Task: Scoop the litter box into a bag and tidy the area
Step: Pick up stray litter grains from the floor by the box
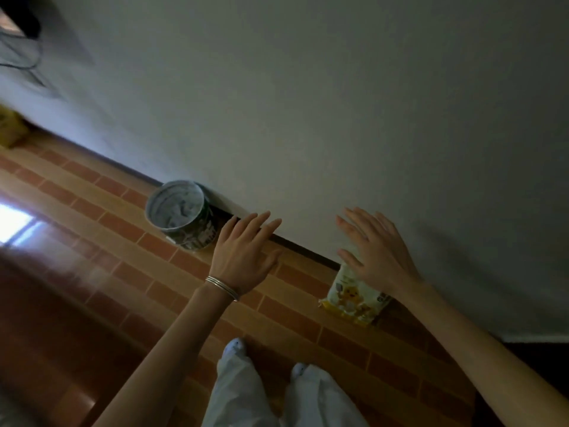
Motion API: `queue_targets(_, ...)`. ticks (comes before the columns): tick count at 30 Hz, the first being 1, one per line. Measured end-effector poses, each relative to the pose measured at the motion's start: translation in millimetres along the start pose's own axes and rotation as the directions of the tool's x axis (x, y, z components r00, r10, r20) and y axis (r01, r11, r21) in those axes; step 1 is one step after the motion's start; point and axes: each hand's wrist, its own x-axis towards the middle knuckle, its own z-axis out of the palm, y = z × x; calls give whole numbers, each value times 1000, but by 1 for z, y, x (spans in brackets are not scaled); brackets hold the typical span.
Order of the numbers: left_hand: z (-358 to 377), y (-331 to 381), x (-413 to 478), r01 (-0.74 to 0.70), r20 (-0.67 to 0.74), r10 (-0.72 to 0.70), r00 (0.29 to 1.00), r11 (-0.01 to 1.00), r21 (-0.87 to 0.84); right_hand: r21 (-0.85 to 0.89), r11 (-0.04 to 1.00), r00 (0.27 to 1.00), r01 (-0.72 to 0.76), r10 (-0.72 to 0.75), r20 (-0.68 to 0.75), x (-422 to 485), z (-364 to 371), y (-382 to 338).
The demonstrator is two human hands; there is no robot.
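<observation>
The floor (92,272) runs in brick-pattern bands of terracotta and tan; the wall (338,87) is plain off-white. Centre-left, the bin (191,232) is dark green with white print. Right of centre, the packet (354,300) is yellow and white.

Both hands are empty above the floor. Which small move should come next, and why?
Probably lower the right hand onto the yellow-white packet by the wall: that hand hovers open right over it, while the left hand is open beside the round tub, holding nothing.
</observation>
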Motion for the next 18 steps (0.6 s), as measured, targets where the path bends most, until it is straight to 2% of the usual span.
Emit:
queue_targets(9,-29,-116,-63,257,-63,-256,965,966,10,13,967,967,256,-256,-12,110,11,-107)
queue_targets(13,-40,-185,-95,352,-66,-350,934,936,22,35,947,948,318,-319,0,154,25,-172)
queue_targets(18,-66,-281,-125,403,-67,-400,914,914,35,61,924,925,378,-379,6,211,38,-263)
